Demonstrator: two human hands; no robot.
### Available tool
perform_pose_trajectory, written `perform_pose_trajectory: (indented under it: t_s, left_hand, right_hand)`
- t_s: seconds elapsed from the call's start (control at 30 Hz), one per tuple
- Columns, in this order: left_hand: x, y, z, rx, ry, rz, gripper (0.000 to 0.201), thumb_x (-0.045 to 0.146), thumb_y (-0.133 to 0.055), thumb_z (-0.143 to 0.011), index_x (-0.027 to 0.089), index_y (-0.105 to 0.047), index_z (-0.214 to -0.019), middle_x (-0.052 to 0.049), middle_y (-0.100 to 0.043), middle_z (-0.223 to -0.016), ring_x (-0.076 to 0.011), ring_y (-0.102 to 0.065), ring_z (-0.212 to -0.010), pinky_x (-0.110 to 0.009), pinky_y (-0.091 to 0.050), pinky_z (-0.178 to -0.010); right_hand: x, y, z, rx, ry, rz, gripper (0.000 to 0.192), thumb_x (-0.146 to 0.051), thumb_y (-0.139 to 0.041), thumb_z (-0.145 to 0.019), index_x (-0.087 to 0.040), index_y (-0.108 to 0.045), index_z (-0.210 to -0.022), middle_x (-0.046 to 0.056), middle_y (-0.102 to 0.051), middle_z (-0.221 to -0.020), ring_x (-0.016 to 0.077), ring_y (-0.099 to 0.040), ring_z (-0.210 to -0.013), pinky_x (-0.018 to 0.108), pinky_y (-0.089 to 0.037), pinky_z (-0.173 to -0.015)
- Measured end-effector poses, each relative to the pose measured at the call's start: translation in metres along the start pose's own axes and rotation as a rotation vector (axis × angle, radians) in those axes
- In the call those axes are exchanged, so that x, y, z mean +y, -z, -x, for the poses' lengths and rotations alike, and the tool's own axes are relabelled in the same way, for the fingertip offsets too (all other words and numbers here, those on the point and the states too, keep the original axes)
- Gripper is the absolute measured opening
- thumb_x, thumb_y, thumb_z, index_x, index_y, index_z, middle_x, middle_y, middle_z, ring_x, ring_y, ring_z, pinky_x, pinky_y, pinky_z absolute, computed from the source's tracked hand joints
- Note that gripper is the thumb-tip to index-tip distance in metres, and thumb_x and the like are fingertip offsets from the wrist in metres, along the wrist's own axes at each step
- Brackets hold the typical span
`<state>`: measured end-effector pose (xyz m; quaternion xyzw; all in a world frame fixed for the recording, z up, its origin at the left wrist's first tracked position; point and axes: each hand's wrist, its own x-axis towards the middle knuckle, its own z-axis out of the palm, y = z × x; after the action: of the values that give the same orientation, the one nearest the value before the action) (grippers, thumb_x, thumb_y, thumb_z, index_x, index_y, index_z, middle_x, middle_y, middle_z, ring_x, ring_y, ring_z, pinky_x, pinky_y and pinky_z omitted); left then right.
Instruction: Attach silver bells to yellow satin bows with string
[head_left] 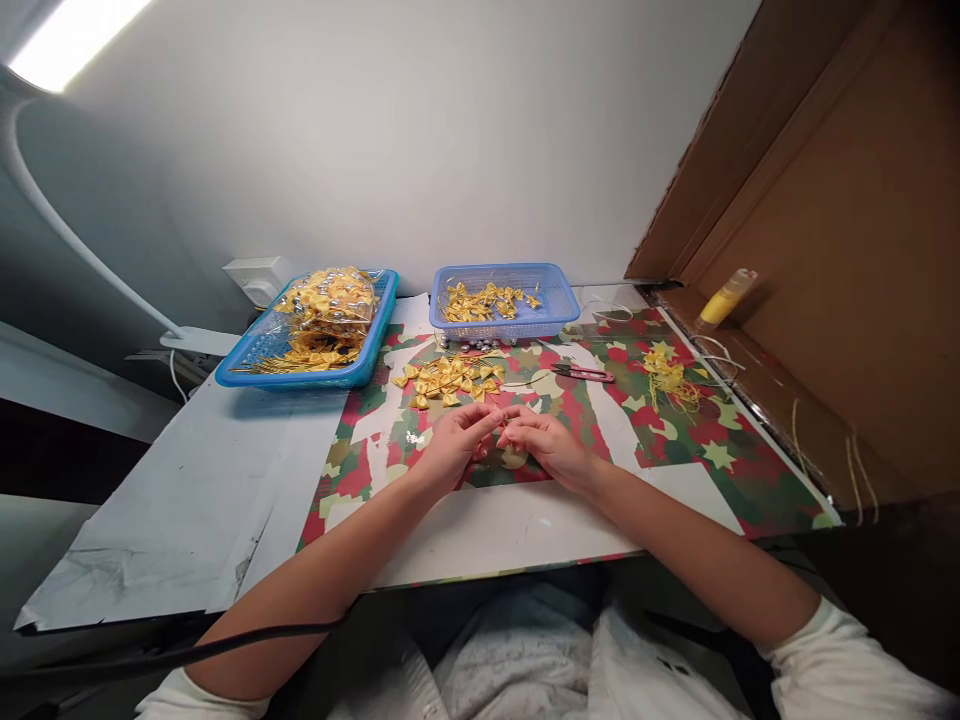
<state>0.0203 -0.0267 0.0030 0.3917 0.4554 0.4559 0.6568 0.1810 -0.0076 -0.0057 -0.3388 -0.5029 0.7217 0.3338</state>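
Observation:
My left hand (463, 440) and my right hand (546, 442) meet above the patterned mat, fingertips pinched close together. Between them shows a tiny bit of something yellowish, too small to name. Just behind my left hand lies a loose pile of yellow ribbon bows (451, 378) with thin gold cords. A pair of thread snips (583, 373) with a pinkish handle rests beyond my right hand. Small silvery beads (480, 346) sit at the front of the light blue basket (566, 318), which holds more yellow bows.
At the left stands a blue basket (231, 372) with bagged bows and gold cords. Yellow thread scraps (670, 380) lie on the right of the mat (577, 415). A yellow tube-shaped container (726, 298) stands by the cardboard wall (840, 230). A white lamp (82, 245) arches over the left side.

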Motion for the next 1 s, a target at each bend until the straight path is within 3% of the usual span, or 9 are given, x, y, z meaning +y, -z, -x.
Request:
perform_pose_trajectory:
  t_s: [0.5, 1.0]
  left_hand:
    - [0.0022, 0.001, -0.0021, 0.058, -0.001, -0.011, 0.044, 0.051, -0.081, -0.06, 0.015, -0.06, -0.073, 0.009, -0.039, -0.041, -0.0033, -0.028, -0.039, -0.017, -0.019, -0.04]
    - [0.0038, 0.0002, -0.0014, 0.089, 0.019, -0.039, 0.045, 0.053, -0.081, -0.058, 0.016, -0.059, -0.071, 0.009, -0.037, -0.04, -0.0037, -0.027, -0.038, -0.016, -0.019, -0.038]
  right_hand:
    - [-0.002, -0.0004, -0.001, 0.069, -0.063, -0.048, 0.018, -0.035, -0.069, -0.061, -0.017, -0.073, -0.06, 0.004, -0.051, -0.103, 0.0101, -0.038, -0.071, 0.027, -0.03, -0.065]
    - [-0.0023, -0.0002, -0.0023, 0.094, -0.088, -0.076, 0.017, -0.033, -0.068, -0.06, -0.017, -0.075, -0.059, 0.004, -0.052, -0.103, 0.0096, -0.04, -0.071, 0.027, -0.033, -0.066]
